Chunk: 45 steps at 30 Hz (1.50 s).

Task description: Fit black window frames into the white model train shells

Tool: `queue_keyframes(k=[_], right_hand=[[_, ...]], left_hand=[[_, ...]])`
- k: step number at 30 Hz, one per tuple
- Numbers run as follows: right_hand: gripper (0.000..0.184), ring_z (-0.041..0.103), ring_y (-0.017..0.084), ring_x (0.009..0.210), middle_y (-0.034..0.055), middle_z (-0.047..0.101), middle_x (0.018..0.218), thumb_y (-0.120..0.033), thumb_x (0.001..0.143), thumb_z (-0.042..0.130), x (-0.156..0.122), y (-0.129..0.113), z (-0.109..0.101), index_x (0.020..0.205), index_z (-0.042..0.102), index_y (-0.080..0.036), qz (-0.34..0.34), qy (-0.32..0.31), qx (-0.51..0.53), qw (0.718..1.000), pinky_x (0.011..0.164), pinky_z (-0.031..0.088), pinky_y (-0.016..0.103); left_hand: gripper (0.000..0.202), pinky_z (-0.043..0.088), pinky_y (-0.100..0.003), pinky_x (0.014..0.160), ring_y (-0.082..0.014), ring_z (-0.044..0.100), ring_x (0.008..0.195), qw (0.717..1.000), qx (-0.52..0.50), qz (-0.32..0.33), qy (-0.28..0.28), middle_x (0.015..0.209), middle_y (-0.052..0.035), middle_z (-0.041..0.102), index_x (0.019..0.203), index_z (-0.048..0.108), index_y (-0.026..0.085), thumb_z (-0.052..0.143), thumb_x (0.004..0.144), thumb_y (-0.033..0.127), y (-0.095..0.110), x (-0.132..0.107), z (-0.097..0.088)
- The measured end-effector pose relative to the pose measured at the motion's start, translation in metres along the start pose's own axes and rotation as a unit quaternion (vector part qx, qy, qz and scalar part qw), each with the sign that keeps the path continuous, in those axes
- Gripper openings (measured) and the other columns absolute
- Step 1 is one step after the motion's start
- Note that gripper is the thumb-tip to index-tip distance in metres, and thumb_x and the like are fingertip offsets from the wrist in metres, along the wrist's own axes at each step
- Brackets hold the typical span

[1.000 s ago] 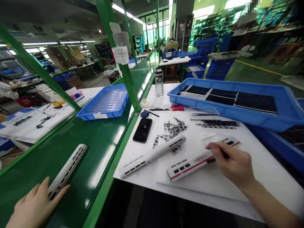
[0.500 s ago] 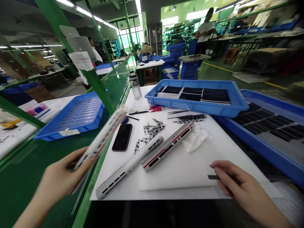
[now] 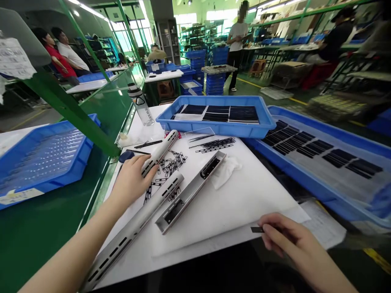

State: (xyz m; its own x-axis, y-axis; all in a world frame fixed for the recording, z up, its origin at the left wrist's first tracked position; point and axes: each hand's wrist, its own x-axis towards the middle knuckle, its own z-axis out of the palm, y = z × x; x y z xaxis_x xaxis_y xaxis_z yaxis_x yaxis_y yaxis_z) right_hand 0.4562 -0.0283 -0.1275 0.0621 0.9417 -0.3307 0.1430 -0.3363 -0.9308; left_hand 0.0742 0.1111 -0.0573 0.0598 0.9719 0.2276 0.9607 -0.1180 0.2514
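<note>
The left hand lay over the far end of a white bar, its left fingers spread across the bar and touching it. Whether they gripped it or only rested there could not be told. The right hand sat at the near edge of the tabletop, its right fingers closed in a tight pinch on a small dark strip that stuck out to the left.

Between the hands, a long silver bar lay slanted, with rows of slots along it, and its far end was near the left fingers. Just beside it lay a shorter metal channel with an open face. A loose heap of black clips lay just past the left fingers, and a tissue lay crumpled beyond the channel.

The tabletop was white. Blue trays holding dark sheets stood beyond the right fingers, and a water bottle stood at the far corner. Green-framed benches, stacked blue crates and standing people filled the factory floor behind.
</note>
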Motion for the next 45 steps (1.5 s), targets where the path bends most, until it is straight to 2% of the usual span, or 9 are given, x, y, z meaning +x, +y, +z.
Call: queue_keyframes(k=[3, 6, 10, 18, 24, 29, 37, 42, 45], right_hand=[[0.044, 0.051, 0.015, 0.060, 0.0002, 0.064, 0.068, -0.064, 0.093, 0.069, 0.002, 0.000, 0.000, 0.106, 0.071, -0.022, 0.013, -0.011, 0.024, 1.000, 0.062, 0.040, 0.030], [0.043, 0.051, 0.015, 0.061, 0.0010, 0.065, 0.069, -0.062, 0.093, 0.071, 0.006, -0.001, 0.003, 0.106, 0.072, -0.022, 0.011, -0.030, 0.044, 0.999, 0.063, 0.040, 0.031], [0.042, 0.052, 0.016, 0.062, 0.0014, 0.065, 0.068, -0.061, 0.092, 0.073, 0.009, -0.003, 0.008, 0.103, 0.073, -0.021, -0.001, -0.050, 0.044, 0.998, 0.063, 0.042, 0.031], [0.030, 0.056, 0.012, 0.056, 0.0012, 0.069, 0.069, -0.045, 0.086, 0.084, 0.000, -0.029, 0.022, 0.097, 0.071, -0.020, -0.025, -0.048, 0.098, 0.994, 0.054, 0.046, 0.024], [0.020, 0.058, 0.010, 0.055, 0.0004, 0.070, 0.071, -0.039, 0.092, 0.079, 0.005, -0.052, 0.045, 0.099, 0.077, -0.020, -0.040, -0.108, 0.098, 0.989, 0.056, 0.052, 0.022], [0.026, 0.056, 0.007, 0.053, 0.0030, 0.074, 0.081, -0.042, 0.102, 0.067, 0.004, -0.057, 0.053, 0.112, 0.080, -0.021, -0.069, -0.135, 0.086, 0.985, 0.060, 0.056, 0.020], [0.025, 0.071, 0.013, 0.065, -0.0003, 0.073, 0.080, -0.027, 0.098, 0.072, -0.003, -0.070, 0.070, 0.123, 0.069, -0.024, -0.050, -0.124, 0.090, 0.987, 0.052, 0.056, 0.017], [0.012, 0.072, 0.013, 0.065, 0.0017, 0.078, 0.081, -0.031, 0.095, 0.077, -0.003, -0.068, 0.073, 0.100, 0.071, -0.022, -0.063, -0.100, 0.060, 0.991, 0.051, 0.056, 0.015], [0.008, 0.063, 0.009, 0.053, 0.0000, 0.077, 0.076, -0.033, 0.094, 0.080, -0.002, -0.064, 0.072, 0.095, 0.078, -0.025, -0.094, -0.078, 0.022, 0.992, 0.043, 0.050, 0.013]], left_hand=[[0.044, 0.062, -0.043, 0.091, -0.0288, 0.074, 0.100, 0.997, -0.027, 0.069, 0.004, 0.107, -0.0095, 0.080, 0.118, 0.075, 0.019, 0.052, 0.102, 0.054, 0.025, -0.055, -0.011], [0.046, 0.064, -0.051, 0.089, -0.0358, 0.074, 0.106, 0.991, -0.021, 0.131, -0.027, 0.116, -0.0126, 0.081, 0.126, 0.074, 0.015, 0.064, 0.097, 0.049, 0.044, -0.094, 0.000], [0.034, 0.066, -0.056, 0.084, -0.0405, 0.074, 0.105, 0.992, -0.015, 0.123, -0.019, 0.112, -0.0165, 0.080, 0.121, 0.071, 0.011, 0.064, 0.098, 0.036, 0.049, -0.111, 0.026], [0.038, 0.063, -0.033, 0.097, -0.0255, 0.076, 0.114, 0.989, -0.094, 0.110, 0.016, 0.128, -0.0093, 0.074, 0.140, 0.053, 0.024, 0.057, 0.102, 0.026, 0.049, -0.146, 0.025], [0.050, 0.063, -0.035, 0.101, -0.0279, 0.071, 0.129, 0.985, -0.155, 0.062, -0.045, 0.144, -0.0050, 0.069, 0.149, 0.055, 0.038, 0.065, 0.100, 0.042, 0.046, -0.155, 0.022], [0.043, 0.065, -0.029, 0.100, -0.0241, 0.070, 0.132, 0.974, -0.187, 0.083, -0.097, 0.145, 0.0051, 0.072, 0.144, 0.063, 0.049, 0.052, 0.106, 0.033, 0.035, -0.157, 0.017], [0.041, 0.069, -0.025, 0.078, -0.0247, 0.085, 0.089, 0.970, -0.229, -0.002, -0.085, 0.108, 0.0029, 0.087, 0.121, 0.080, 0.036, 0.079, 0.085, 0.057, 0.041, -0.146, 0.015], [0.039, 0.061, -0.024, 0.048, -0.0201, 0.076, 0.058, 0.952, -0.281, -0.050, -0.114, 0.092, 0.0018, 0.087, 0.115, 0.083, 0.037, 0.082, 0.082, 0.056, 0.046, -0.140, 0.017], [0.042, 0.060, -0.027, 0.050, -0.0220, 0.075, 0.061, 0.924, -0.334, -0.115, -0.150, 0.081, -0.0003, 0.085, 0.118, 0.083, 0.034, 0.084, 0.080, 0.054, 0.053, -0.143, 0.015]])
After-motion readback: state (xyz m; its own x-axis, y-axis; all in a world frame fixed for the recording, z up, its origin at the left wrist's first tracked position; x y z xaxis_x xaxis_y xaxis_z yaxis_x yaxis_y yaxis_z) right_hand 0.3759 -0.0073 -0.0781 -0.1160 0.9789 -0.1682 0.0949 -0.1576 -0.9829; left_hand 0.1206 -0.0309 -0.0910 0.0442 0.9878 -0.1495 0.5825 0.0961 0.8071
